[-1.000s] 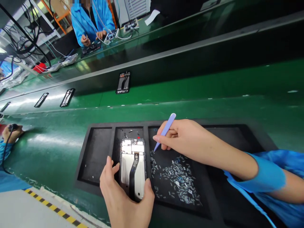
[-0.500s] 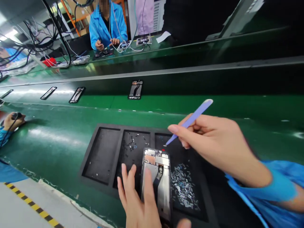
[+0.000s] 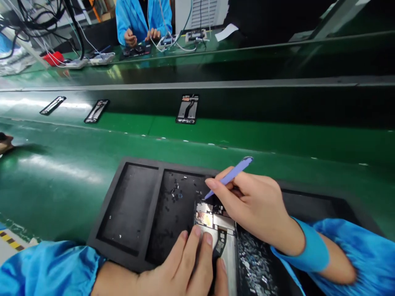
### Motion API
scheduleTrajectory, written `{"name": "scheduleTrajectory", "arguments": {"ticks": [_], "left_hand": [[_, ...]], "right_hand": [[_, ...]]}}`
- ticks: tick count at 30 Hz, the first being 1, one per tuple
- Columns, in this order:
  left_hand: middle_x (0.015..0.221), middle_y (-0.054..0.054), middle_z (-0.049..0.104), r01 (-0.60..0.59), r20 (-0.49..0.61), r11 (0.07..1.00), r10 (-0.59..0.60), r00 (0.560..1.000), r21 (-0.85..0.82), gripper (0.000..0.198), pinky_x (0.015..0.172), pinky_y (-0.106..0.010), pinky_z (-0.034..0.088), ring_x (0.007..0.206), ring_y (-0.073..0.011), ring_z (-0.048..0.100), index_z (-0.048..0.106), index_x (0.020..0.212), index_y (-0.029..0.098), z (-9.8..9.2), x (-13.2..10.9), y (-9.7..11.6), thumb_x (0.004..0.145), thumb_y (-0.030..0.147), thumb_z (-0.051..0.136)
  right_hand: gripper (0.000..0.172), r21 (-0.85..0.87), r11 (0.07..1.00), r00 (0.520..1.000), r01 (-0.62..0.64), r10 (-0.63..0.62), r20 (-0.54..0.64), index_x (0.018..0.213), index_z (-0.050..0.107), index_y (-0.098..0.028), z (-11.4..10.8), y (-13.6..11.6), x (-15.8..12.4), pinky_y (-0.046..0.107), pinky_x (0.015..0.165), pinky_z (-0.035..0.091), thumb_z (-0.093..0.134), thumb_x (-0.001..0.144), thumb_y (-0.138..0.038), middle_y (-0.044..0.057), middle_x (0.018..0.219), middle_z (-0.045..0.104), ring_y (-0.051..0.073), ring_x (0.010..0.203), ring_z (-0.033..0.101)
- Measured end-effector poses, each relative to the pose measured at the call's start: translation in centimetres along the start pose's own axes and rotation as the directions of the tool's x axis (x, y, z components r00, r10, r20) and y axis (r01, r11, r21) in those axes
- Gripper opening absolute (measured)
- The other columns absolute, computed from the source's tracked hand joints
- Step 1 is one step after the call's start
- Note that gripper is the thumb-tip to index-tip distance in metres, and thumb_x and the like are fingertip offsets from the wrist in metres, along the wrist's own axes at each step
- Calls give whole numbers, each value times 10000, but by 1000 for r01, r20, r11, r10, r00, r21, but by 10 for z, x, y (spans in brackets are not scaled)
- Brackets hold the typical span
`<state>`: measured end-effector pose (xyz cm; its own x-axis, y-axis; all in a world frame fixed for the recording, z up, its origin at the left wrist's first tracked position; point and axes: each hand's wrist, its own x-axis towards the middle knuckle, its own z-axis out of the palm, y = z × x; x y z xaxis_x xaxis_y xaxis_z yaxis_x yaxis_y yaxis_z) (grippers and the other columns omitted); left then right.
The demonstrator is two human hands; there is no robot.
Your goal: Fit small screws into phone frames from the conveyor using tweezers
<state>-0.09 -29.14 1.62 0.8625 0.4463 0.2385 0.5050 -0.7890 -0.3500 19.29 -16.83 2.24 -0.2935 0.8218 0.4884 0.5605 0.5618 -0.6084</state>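
An opened phone (image 3: pixel 226 250), with a silver back plate, a black ribbon cable and a copper-coloured patch, lies over the black tray (image 3: pixel 153 205). My left hand (image 3: pixel 185 263) is laid across the phone's lower left part, fingers close together and pressing it; its thumb is hidden. In my right hand (image 3: pixel 253 201) are pinched purple tweezers (image 3: pixel 233 174), their tip down at the phone's top left corner. Whether a small part is between the tips cannot be made out. Loose tiny parts (image 3: pixel 257 263) are heaped in the tray compartment right of the phone.
Further tiny bits (image 3: pixel 177 193) are scattered in the middle compartment, a few in the left one. Beyond the tray, opened phones (image 3: pixel 187 109) lie along the green bench (image 3: pixel 148 150). Across it a co-worker in blue (image 3: pixel 143 24) handles something dark. Another person's hand (image 3: pixel 5 144) shows at far left.
The tweezers have come down and left from above the tray to the phone's top corner. My left hand has closed its spread fingers onto the phone. The view has shifted.
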Motion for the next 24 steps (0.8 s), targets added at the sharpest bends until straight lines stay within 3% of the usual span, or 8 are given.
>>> {"name": "scheduleTrajectory", "arguments": {"ticks": [6, 12, 15, 18, 21, 24], "left_hand": [[1304, -119, 679, 20, -1, 1000, -20, 1000, -11, 371, 910, -344, 610, 1147, -280, 695, 597, 1329, 204, 9, -4, 2, 1004, 381, 583], [1223, -125, 714, 18, -179, 1000, -14, 984, 22, 375, 771, -288, 632, 1061, -270, 730, 612, 1313, 181, 21, -7, 2, 1008, 395, 575], [1271, -143, 692, 27, -98, 999, -30, 995, -36, 418, 830, -313, 627, 1114, -282, 710, 606, 1318, 176, 16, -7, 0, 988, 432, 614], [1293, -127, 683, 16, -22, 998, -17, 1000, -56, 407, 865, -331, 625, 1143, -285, 697, 600, 1330, 192, 12, -7, -2, 998, 427, 598], [1257, -138, 699, 9, -116, 999, -13, 993, -36, 401, 817, -317, 630, 1105, -287, 714, 611, 1311, 179, 12, -7, -3, 1000, 432, 592], [1273, -134, 691, 17, -96, 999, -21, 995, -39, 392, 834, -319, 629, 1117, -288, 708, 608, 1318, 184, 12, -7, -2, 1000, 412, 593]], "right_hand": [[252, -25, 998, 999, 54, -54, 0, 736, 556, -214, 0, -1, -2, 247, 425, 376, 619, 973, -275, -15, 571, 642, 93, 422, 471], [257, 8, 990, 988, 140, -141, 56, 715, 556, -224, 0, -1, -2, 273, 502, 479, 649, 952, -261, -7, 600, 657, 135, 519, 595], [234, -6, 988, 986, 156, -155, 58, 734, 567, -226, 0, 0, -1, 287, 505, 484, 658, 946, -265, -11, 595, 654, 142, 510, 602], [195, -40, 990, 988, 136, -133, 80, 775, 584, -233, -3, 1, -2, 298, 504, 487, 650, 954, -275, 1, 637, 680, 163, 547, 647], [82, -10, 998, 998, 55, -55, -12, 886, 617, -257, -9, 0, -5, 324, 551, 511, 632, 962, -232, 15, 738, 720, 179, 606, 669], [87, 35, 999, 995, -25, 28, -97, 912, 621, -268, -12, -1, -8, 320, 546, 499, 619, 967, -201, 15, 769, 725, 165, 588, 646]]}}
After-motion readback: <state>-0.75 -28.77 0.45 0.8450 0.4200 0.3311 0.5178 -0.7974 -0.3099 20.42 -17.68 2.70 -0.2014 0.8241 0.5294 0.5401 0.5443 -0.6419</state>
